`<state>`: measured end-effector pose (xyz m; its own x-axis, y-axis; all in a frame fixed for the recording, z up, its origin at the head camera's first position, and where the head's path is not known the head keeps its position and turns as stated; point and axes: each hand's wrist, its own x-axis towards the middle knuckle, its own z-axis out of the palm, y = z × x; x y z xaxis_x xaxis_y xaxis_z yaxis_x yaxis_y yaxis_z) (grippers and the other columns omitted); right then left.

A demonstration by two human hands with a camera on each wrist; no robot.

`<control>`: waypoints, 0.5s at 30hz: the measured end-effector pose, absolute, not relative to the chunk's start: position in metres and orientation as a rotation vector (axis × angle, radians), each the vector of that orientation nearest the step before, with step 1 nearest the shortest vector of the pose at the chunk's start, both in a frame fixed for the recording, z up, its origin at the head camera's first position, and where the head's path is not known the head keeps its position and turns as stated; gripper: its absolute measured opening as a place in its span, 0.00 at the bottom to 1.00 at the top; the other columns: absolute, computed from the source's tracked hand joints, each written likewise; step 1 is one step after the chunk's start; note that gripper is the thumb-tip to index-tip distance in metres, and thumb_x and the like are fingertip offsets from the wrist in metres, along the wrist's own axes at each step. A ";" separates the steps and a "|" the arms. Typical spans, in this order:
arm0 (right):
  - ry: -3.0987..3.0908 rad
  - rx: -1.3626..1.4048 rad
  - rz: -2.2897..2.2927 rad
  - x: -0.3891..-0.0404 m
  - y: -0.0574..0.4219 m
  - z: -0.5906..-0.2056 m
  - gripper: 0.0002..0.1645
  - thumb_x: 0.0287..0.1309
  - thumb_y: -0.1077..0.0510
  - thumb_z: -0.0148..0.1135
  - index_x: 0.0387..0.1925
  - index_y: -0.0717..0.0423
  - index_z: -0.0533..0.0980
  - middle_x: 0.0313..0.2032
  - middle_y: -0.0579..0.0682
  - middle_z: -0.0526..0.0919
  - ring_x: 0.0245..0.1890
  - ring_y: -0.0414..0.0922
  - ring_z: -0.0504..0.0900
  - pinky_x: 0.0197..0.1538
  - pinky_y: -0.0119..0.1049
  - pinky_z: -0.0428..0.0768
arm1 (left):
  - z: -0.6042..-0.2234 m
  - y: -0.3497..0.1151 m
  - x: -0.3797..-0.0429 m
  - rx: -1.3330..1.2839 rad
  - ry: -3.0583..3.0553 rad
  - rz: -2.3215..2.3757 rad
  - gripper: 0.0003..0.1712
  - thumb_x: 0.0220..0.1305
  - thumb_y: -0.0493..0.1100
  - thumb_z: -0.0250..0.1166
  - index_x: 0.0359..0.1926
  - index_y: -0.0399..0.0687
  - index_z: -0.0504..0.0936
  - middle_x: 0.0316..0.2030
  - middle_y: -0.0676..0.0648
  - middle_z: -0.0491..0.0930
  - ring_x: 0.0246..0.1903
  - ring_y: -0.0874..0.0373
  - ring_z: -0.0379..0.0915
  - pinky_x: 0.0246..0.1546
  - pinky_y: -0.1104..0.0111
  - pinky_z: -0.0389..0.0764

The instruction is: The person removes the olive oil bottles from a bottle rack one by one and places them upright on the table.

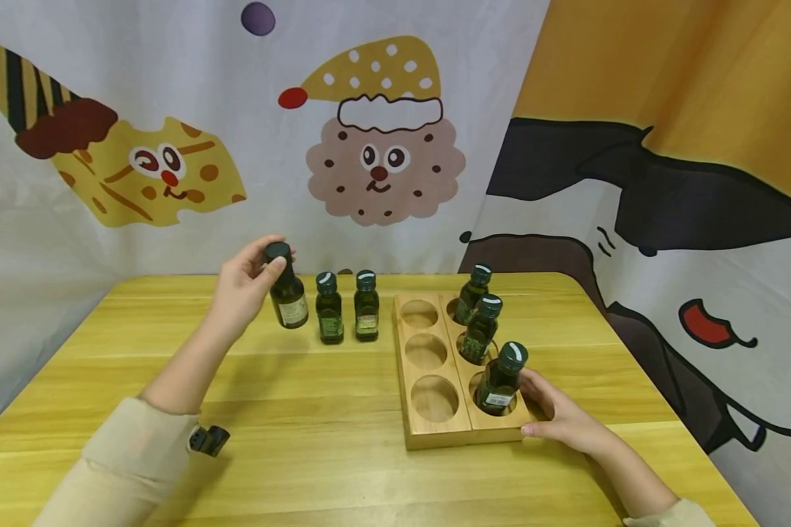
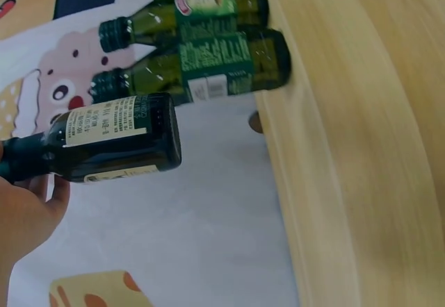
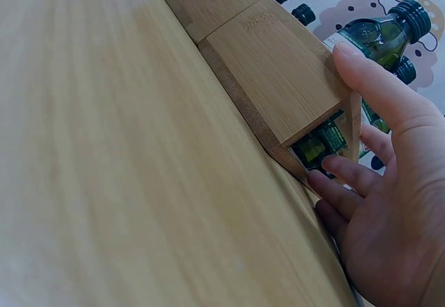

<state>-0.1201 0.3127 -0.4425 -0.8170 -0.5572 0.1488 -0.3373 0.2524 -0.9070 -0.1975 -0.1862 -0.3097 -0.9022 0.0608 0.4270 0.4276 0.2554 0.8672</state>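
Observation:
My left hand pinches a dark glass bottle by its capped neck. The bottle is tilted, its base held off the table in the left wrist view. Just right of it, two green glass bottles stand upright. A wooden bottle rack has two columns of round holes. Its right column holds three green bottles, leaning; the left column's holes have nothing in them. At the rack's front right corner, my right hand grips with thumb on the front face and fingers along the open side.
The rack stands on a yellow wood-grain table. Behind the table hangs a printed cloth with cartoon figures, close to the back edge. A small black device sits at the left wrist.

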 end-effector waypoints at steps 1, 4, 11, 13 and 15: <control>2.318 -0.845 -1.597 -0.120 0.313 -0.443 0.50 0.51 0.71 0.66 0.70 0.69 0.49 0.63 0.76 0.59 0.63 0.31 0.63 0.61 0.22 0.58 | -0.311 -0.188 -0.199 -0.449 -2.230 -1.688 0.23 0.71 0.43 0.56 0.64 0.40 0.70 0.54 0.35 0.76 0.53 0.58 0.74 0.48 0.77 0.74; 2.319 -0.845 -1.596 -0.120 0.312 -0.443 0.50 0.51 0.71 0.66 0.70 0.69 0.49 0.63 0.76 0.59 0.63 0.31 0.63 0.61 0.22 0.58 | -0.315 -0.192 -0.204 -0.446 -2.250 -1.674 0.24 0.71 0.44 0.55 0.65 0.40 0.69 0.55 0.35 0.76 0.55 0.57 0.73 0.48 0.76 0.74; 2.318 -0.837 -1.590 -0.120 0.313 -0.443 0.50 0.51 0.71 0.66 0.70 0.70 0.48 0.63 0.76 0.58 0.63 0.30 0.62 0.61 0.22 0.58 | -0.331 -0.197 -0.213 -0.404 -2.335 -1.647 0.26 0.70 0.48 0.57 0.65 0.44 0.69 0.55 0.40 0.77 0.55 0.53 0.73 0.47 0.74 0.75; 2.321 -0.829 -1.589 -0.120 0.314 -0.443 0.50 0.51 0.71 0.66 0.70 0.70 0.49 0.63 0.76 0.59 0.62 0.30 0.63 0.61 0.22 0.58 | -0.336 -0.199 -0.214 -0.416 -2.339 -1.649 0.26 0.70 0.46 0.57 0.65 0.43 0.69 0.55 0.39 0.76 0.53 0.53 0.74 0.46 0.75 0.75; 2.325 -0.827 -1.587 -0.121 0.314 -0.444 0.50 0.51 0.70 0.66 0.70 0.69 0.49 0.63 0.75 0.59 0.62 0.31 0.63 0.61 0.23 0.58 | -0.340 -0.199 -0.215 -0.432 -2.336 -1.665 0.26 0.70 0.45 0.57 0.66 0.42 0.68 0.56 0.37 0.76 0.52 0.55 0.75 0.45 0.76 0.75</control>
<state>-0.1207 0.3136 -0.4436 -0.8212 -0.5537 0.1382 -0.3304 0.2638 -0.9062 -0.2151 -0.1987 -0.3405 -0.9276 0.0998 0.3600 0.3729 0.3069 0.8756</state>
